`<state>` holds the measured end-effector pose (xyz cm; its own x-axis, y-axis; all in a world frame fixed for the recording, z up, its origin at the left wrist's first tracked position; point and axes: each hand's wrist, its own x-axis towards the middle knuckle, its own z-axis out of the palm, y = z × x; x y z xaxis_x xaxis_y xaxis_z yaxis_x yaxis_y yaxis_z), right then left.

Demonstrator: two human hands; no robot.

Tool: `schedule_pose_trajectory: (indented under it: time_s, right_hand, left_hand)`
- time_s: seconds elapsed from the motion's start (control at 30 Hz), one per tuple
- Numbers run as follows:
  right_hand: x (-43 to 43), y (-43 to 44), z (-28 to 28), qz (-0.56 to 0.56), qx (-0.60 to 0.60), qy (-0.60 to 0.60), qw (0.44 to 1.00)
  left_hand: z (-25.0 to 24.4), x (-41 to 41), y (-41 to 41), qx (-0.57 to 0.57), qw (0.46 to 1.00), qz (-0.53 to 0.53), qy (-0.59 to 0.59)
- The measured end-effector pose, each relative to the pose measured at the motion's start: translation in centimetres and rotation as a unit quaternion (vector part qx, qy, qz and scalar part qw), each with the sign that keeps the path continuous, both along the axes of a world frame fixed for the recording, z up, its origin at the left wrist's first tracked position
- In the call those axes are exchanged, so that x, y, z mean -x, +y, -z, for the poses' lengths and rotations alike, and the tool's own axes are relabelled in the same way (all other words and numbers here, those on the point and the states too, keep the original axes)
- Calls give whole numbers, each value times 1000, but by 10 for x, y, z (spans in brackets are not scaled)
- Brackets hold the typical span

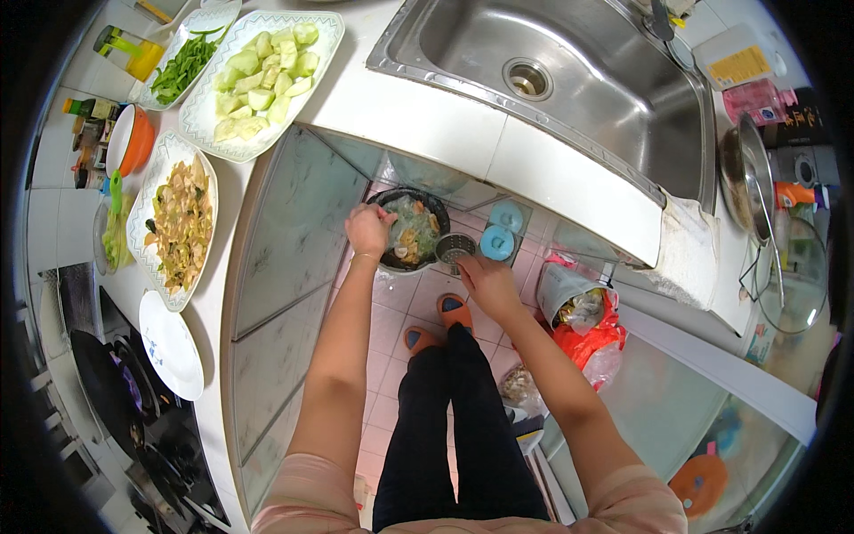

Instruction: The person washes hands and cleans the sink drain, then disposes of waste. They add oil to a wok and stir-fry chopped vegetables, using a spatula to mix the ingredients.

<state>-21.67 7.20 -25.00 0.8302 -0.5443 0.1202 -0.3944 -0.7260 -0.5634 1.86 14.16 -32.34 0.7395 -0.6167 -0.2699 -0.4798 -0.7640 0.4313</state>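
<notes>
My right hand [489, 284] holds the rim of a metal sink strainer basket [456, 249], low over the floor beside a round trash bin lined with a black bag [438, 208]. Food scraps and clear plastic [413, 230] fill the bin. At the bin's left side is my left hand [370, 229], fingers bent and close together over its edge; whether it pinches the bag or plastic is too small to tell. Above on the counter is the stainless steel sink [567, 60], its drain opening [528, 78] bare of a strainer.
Plates of cut pale green vegetable [267, 80], green pepper [183, 67] and a cooked dish [180, 227] line the left counter. A wok [100, 394] sits over a lit burner. Plastic bags [594, 334] stand on the floor at right, near an open cabinet door.
</notes>
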Motion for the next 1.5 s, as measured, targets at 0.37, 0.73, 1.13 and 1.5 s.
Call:
schedule_pose_trajectory:
  time_s: [0.37,0.73,1.13,1.5]
  right_hand:
    - [27,-2,-163,134,-194,-93,967]
    - [-23,-252,-190,211,-163,-104,958]
    - [-72,-345,-75,207,-135,11,969]
    - [-29,-416,-207,298,31,-125,946]
  left_hand:
    - [4,-1,22,12,999,-4,-36]
    - [-210,52,-21,299,947,-9,-115]
    - [-292,56,-206,297,952,67,-33]
    - [-348,64,-389,409,794,32,449]
